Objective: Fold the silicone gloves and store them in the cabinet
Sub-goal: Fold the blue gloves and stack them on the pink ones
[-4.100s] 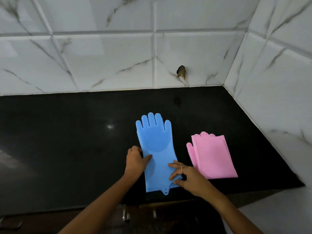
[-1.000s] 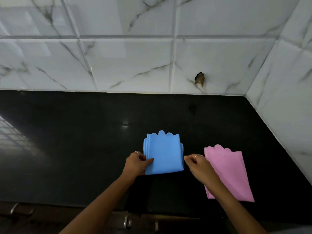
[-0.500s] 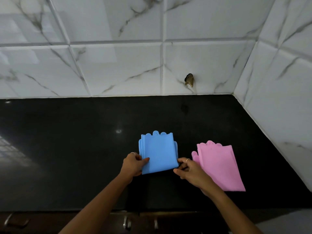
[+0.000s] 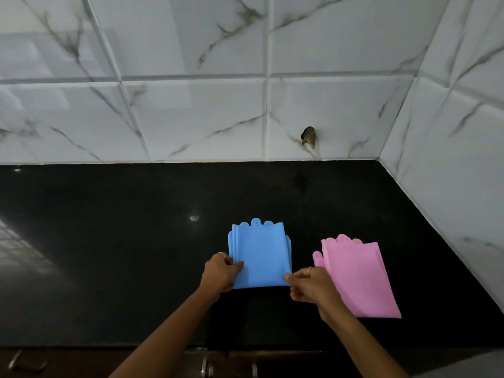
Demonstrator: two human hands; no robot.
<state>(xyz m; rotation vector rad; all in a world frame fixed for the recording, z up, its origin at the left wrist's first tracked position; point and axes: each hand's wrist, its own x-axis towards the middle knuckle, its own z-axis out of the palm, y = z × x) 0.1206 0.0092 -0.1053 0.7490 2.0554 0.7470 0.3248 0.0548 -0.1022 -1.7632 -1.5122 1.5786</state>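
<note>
**Both hands gripping the folded blue glove on the bench**

The black bench (image 4: 109, 255) is filling the lower half of the view, running back to a wall of white marbled tiles (image 4: 191, 118) that is turning a corner on the right. A dark chipped spot (image 4: 308, 136) is showing low on the back wall.

Both forearms are reaching forward from the bottom edge, angling inward toward the middle of the bench. The pink glove (image 4: 357, 279) is lying folded on the right, its near left part hidden under the right wrist. The blue glove (image 4: 260, 255) is lying folded just left of it, scalloped fingertips pointing at the wall.

The left hand (image 4: 219, 272) is pinching the blue glove's left edge, thumb on top and fingers curled beneath. The right hand (image 4: 311, 285) is gripping its near right corner, fingers bent. A ring is sitting on each hand.
</note>
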